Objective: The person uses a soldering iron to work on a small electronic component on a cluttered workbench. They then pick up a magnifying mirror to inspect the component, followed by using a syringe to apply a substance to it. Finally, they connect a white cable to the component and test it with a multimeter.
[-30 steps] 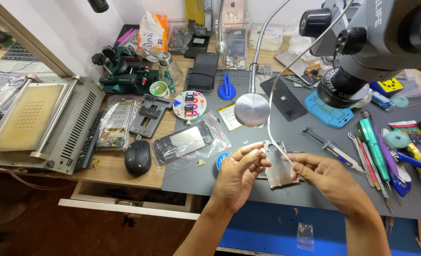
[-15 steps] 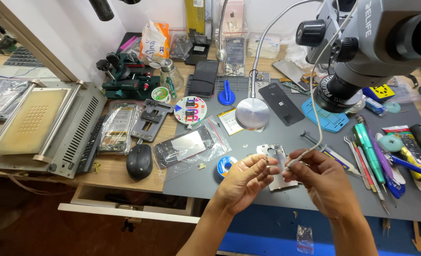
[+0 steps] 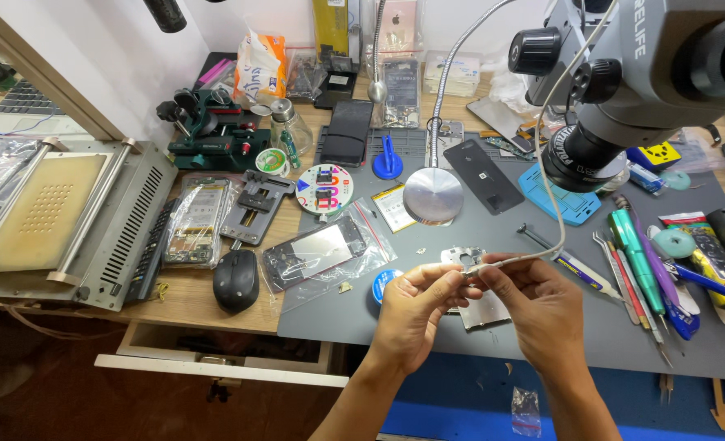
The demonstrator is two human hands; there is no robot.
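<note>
Both my hands meet over the grey work mat [image 3: 542, 327]. My left hand [image 3: 415, 314] pinches the end of a thin white cable [image 3: 542, 196] between thumb and fingers. My right hand [image 3: 538, 306] grips the same cable just beside it. The cable runs up past the microscope head [image 3: 640, 90]. Below my hands, a thin metal phone plate [image 3: 481, 306] rests on the mat, partly hidden by my fingers.
A black mouse [image 3: 236, 282] and a bagged phone frame [image 3: 317, 253] sit to the left. A gooseneck lamp disc [image 3: 433, 196] stands behind my hands. Screwdrivers and tweezers [image 3: 648, 269] lie at right. A screen separator machine [image 3: 48, 220] fills the far left. A drawer [image 3: 215, 355] is open.
The view shifted up and left. My hands stayed together, now pinching the white cable end above the metal plate, which lies on the mat instead of in my fingers.
</note>
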